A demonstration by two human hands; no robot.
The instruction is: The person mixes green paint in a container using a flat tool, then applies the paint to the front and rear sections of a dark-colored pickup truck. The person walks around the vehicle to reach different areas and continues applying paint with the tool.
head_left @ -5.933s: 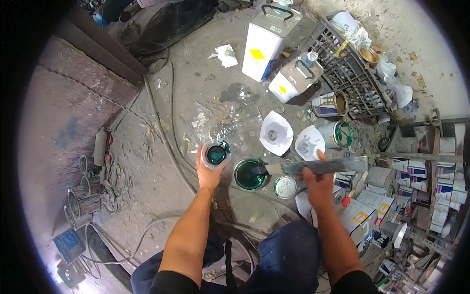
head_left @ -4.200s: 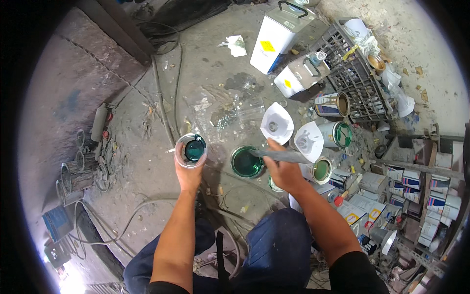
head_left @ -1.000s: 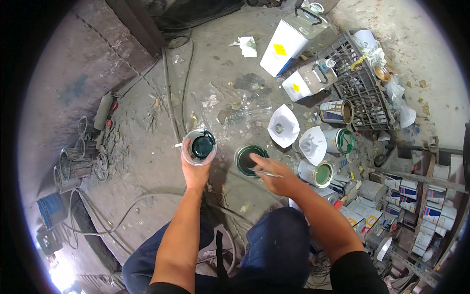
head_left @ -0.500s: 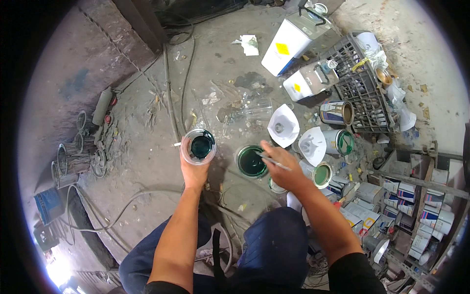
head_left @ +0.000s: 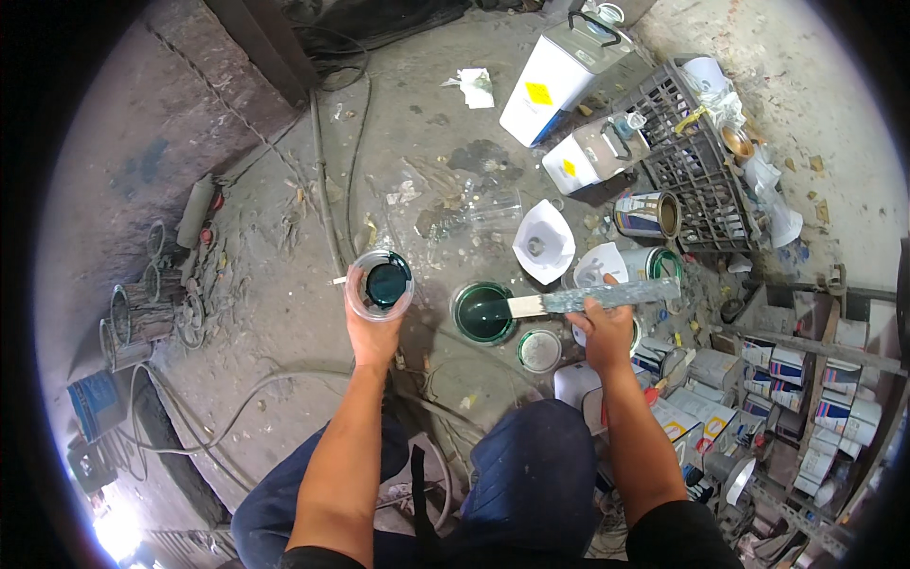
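Note:
My left hand [head_left: 373, 337] is wrapped round a clear plastic cup [head_left: 402, 302] with dark green paint [head_left: 386, 284] inside. A thin white stick [head_left: 337, 281] juts out beside the cup. My right hand [head_left: 607, 334] is closed on a flat wooden stirring stick [head_left: 578, 299], mostly crusted with grey-green paint. The stick's pale bare end is at the right rim of an open can of green paint [head_left: 457, 319], between my hands. Whether it touches the can, I cannot tell. Near the can's lower right is a small round container with a pale top [head_left: 539, 351].
Two white paper strainers [head_left: 544, 243] and several paint cans [head_left: 648, 215] stand to the right. Behind them are large white jugs [head_left: 559, 83] and a dark plastic crate [head_left: 697, 152]. Shelves of cans [head_left: 844, 422] line the right side. Hoses [head_left: 327, 190] cross the floor at left.
My right hand has moved right, away from the paint can. The stirring stick has turned to lie level with its broad side showing. My left hand and the cup are nearly where they were.

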